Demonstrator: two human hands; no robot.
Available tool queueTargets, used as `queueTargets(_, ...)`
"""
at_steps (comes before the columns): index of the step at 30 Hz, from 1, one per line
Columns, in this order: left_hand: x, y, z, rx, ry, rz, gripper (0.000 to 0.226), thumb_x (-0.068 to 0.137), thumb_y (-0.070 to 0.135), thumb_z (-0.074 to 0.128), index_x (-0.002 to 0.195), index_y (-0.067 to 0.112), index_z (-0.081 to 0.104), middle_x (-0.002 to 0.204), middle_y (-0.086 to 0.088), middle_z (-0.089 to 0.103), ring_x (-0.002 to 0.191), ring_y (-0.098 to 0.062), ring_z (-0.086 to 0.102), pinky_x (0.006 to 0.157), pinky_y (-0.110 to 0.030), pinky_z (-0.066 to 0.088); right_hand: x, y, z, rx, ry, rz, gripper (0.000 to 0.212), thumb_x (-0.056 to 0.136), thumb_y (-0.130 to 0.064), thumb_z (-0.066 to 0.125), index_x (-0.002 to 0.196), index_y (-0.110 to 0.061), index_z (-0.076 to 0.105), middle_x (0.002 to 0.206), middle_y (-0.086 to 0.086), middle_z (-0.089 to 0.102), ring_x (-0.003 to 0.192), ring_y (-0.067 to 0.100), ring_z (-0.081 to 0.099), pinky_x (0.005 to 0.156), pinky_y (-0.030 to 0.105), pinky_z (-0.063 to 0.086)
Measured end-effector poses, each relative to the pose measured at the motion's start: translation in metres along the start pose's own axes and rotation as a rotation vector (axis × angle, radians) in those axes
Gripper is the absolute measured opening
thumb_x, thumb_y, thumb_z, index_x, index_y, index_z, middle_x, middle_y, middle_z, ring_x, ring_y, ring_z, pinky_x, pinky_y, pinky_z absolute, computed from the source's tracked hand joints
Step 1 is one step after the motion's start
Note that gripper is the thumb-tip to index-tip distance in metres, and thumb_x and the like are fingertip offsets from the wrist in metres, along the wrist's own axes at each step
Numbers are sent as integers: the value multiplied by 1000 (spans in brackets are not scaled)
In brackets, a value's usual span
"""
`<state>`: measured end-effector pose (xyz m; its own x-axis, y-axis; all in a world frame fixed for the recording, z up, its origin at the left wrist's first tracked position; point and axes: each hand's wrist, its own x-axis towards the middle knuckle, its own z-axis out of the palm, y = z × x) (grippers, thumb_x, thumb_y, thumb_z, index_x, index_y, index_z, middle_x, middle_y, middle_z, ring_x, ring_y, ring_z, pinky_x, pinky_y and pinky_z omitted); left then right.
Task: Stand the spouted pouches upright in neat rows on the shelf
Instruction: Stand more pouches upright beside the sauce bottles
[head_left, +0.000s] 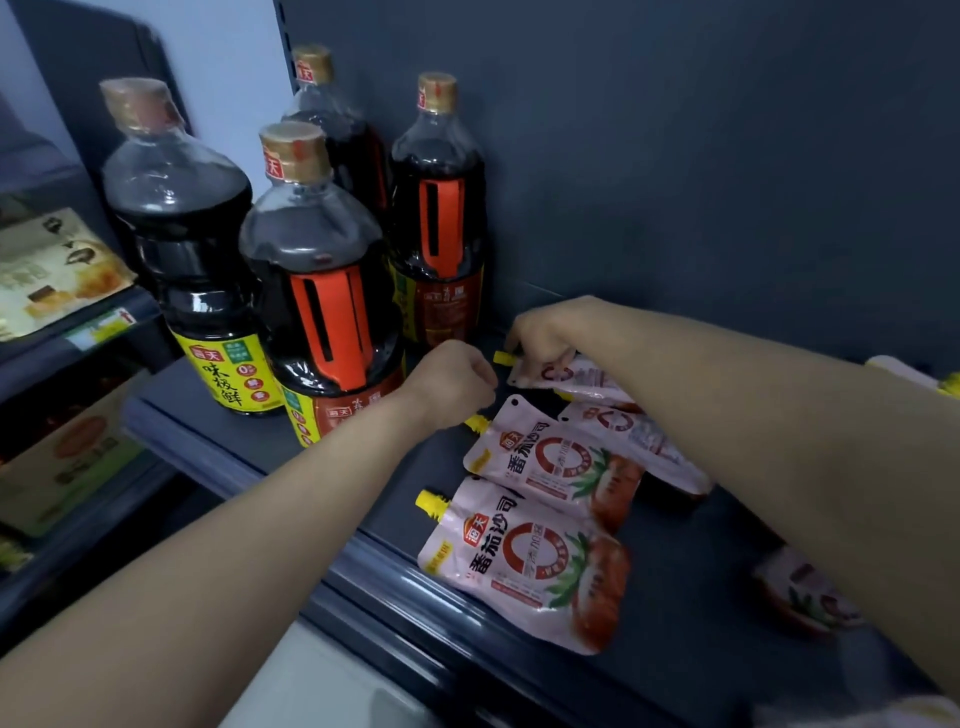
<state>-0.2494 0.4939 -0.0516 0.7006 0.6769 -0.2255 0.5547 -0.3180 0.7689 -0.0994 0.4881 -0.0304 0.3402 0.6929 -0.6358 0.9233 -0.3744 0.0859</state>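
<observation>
Several pink ketchup pouches with yellow spout caps lie flat on the dark shelf (218, 441). The nearest pouch (524, 566) lies by the front edge, a second pouch (550, 457) just behind it, and a third (639, 436) partly under my right forearm. My right hand (540, 332) grips the top corner of the rearmost pouch (571, 375), beside its yellow cap, near the back wall. My left hand (457, 379) hovers just left of it, fingers curled, holding nothing that I can see. Another pouch (805, 597) lies at the right, partly hidden by my right arm.
Several large dark soy sauce bottles stand at the shelf's left: a yellow-labelled one (192, 249), one with a red handle (322, 291) and one more at the back (436, 208). Boxed goods (57, 270) fill the neighbouring shelves at left. A yellow-capped item (914, 374) shows at the far right.
</observation>
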Motion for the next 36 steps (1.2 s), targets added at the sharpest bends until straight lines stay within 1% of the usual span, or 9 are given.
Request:
queueTargets(7,6,-8,6,7,-4,-9,16,82,2,59,92,9,68,72,4,54,62,-6,48,49,-18,37,12,-5,2,18,3,6,60,81,-33,73,130,-2,55,126,18,62,99,26,67,90,39,55)
queueTargets(11,7,-9,8,7,3,-17,15,82,3,58,84,16,65,74,2,57,66,-9,51,50,-19,38,9,-8,4,-5,-5,4,69,76,-44,75,128,-4,54,122,14,62,103,28,67,89,40,57)
queueTargets(14,6,-7,10,3,-10,-13,15,83,4,57,88,14,66,80,-1,60,71,-10,53,53,-18,41,8,-7,5,-44,52,-4,30,82,-32,68,92,-4,64,91,10,64,71,21,60,65,34,51)
queueTargets(17,7,0,14,7,-15,5,16,83,5,58,95,10,68,90,-4,62,81,-15,55,57,-19,44,3,-7,3,-111,186,-11,31,86,-25,64,64,-11,47,67,3,50,66,20,53,59,29,45)
queueTargets(20,11,9,22,22,-31,11,19,84,4,57,99,8,68,96,-6,63,86,-16,56,68,-24,46,-7,-5,-2,-192,221,-21,27,87,-18,65,67,-7,49,69,6,53,68,22,54,51,26,43)
queueTargets(23,17,17,30,39,-55,23,20,84,2,56,98,6,69,90,-5,61,84,-16,55,70,-24,43,-22,10,-11,-196,245,7,15,84,-8,63,71,-2,59,74,11,62,70,24,58,58,27,45)
queueTargets(27,32,31,47,118,-71,57,18,84,3,55,95,-1,69,88,-7,61,82,-17,55,70,-26,43,-53,48,-23,-144,381,48,34,85,-8,57,53,-8,46,55,10,52,62,28,55,50,24,40)
queueTargets(32,51,42,67,359,-128,211,42,87,-5,43,122,11,60,127,-11,59,117,-26,55,96,-30,44,-91,97,-19,-23,492,145,35,83,0,52,53,-9,38,56,7,44,48,20,39,45,24,30)
queueTargets(36,62,44,72,482,-246,184,43,83,0,55,124,13,58,129,-9,58,113,-25,56,87,-25,45,-109,122,-7,21,528,218,29,81,4,46,56,-9,36,60,5,42,52,21,41,48,26,32)
